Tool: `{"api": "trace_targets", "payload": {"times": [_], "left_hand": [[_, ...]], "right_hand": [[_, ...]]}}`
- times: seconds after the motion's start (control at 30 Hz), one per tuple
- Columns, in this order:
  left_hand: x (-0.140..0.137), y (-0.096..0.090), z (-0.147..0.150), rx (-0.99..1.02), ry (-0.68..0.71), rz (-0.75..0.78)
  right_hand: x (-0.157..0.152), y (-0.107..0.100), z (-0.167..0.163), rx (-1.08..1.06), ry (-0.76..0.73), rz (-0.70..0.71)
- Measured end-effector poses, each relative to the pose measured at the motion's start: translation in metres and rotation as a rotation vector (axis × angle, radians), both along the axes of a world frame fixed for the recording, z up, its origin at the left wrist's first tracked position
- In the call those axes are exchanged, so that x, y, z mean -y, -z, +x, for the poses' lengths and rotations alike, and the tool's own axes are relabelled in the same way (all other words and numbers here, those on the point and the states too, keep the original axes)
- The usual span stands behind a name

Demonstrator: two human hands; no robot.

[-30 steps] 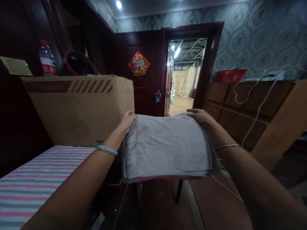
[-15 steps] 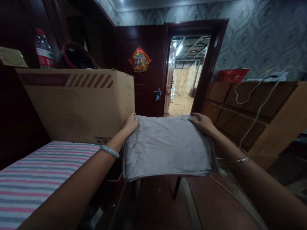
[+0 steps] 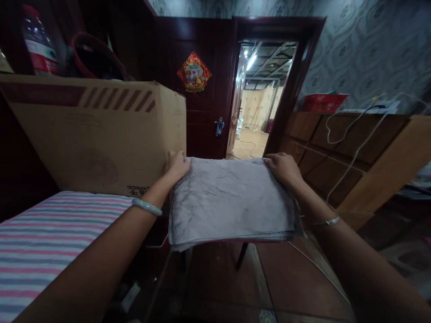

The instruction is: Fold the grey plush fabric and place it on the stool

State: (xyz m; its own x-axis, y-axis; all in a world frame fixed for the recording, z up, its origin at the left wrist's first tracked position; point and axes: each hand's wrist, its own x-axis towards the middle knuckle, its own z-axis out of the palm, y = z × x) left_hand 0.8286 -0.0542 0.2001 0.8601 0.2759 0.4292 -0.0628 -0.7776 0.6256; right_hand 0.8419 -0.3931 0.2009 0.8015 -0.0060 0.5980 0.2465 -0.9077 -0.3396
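Observation:
A grey plush cloth (image 3: 232, 202), its layers showing along the near edge, lies flat over a small stool whose dark leg (image 3: 242, 255) shows below. At the far left corner my left hand (image 3: 179, 165) has its fingers closed on the cloth's edge; a pale bangle circles that wrist. My right hand (image 3: 283, 168) grips the far right corner, fingers bent over the edge and their tips partly hidden. A thin bracelet sits on the right wrist.
Left of the cloth, a large cardboard box (image 3: 111, 134) stands on a striped bed sheet (image 3: 67, 242). A wooden drawer cabinet (image 3: 357, 143) with hanging white cables is on the right. Ahead are a dark door (image 3: 202, 116) and an open doorway. A cable (image 3: 319, 267) crosses the tiled floor.
The view has tipped down and shifted slightly, so the box and door sit higher or further left. Both hands stay at the cloth's far corners, and the right fingers reach further over it.

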Motion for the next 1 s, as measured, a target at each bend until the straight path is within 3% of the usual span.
{"api": "trace_targets", "payload": {"times": [0.07, 0.13, 0.2, 0.37, 0.57, 0.67, 0.73, 0.9, 1.0], "left_hand": [[0.011, -0.006, -0.019, 0.132, 0.036, 0.166], [0.026, -0.007, -0.036, 0.242, 0.182, 0.362], [0.04, -0.004, -0.047, 0.218, 0.333, 0.471], [0.051, 0.01, -0.049, -0.02, 0.373, 0.524], [0.047, 0.013, -0.045, 0.005, 0.354, 0.515], [0.047, 0.012, -0.045, -0.008, 0.351, 0.515], [0.047, 0.01, -0.045, -0.034, 0.357, 0.532], [0.047, 0.007, -0.045, -0.044, 0.365, 0.573], [0.047, 0.009, -0.044, -0.018, 0.357, 0.601]], "right_hand": [[-0.02, -0.004, -0.02, 0.139, -0.125, -0.072], [-0.045, -0.004, -0.036, 0.2, -0.306, -0.184], [-0.066, 0.002, -0.043, 0.164, -0.419, -0.3], [-0.08, 0.016, -0.03, 0.008, -0.429, -0.423], [-0.111, -0.003, -0.032, -0.04, -0.457, -0.381], [-0.127, -0.002, -0.03, -0.004, -0.514, -0.406], [-0.115, 0.003, -0.024, -0.045, -0.449, -0.435], [-0.043, 0.016, -0.011, -0.064, -0.132, -0.462], [-0.027, 0.019, -0.013, -0.05, -0.063, -0.465]]}}
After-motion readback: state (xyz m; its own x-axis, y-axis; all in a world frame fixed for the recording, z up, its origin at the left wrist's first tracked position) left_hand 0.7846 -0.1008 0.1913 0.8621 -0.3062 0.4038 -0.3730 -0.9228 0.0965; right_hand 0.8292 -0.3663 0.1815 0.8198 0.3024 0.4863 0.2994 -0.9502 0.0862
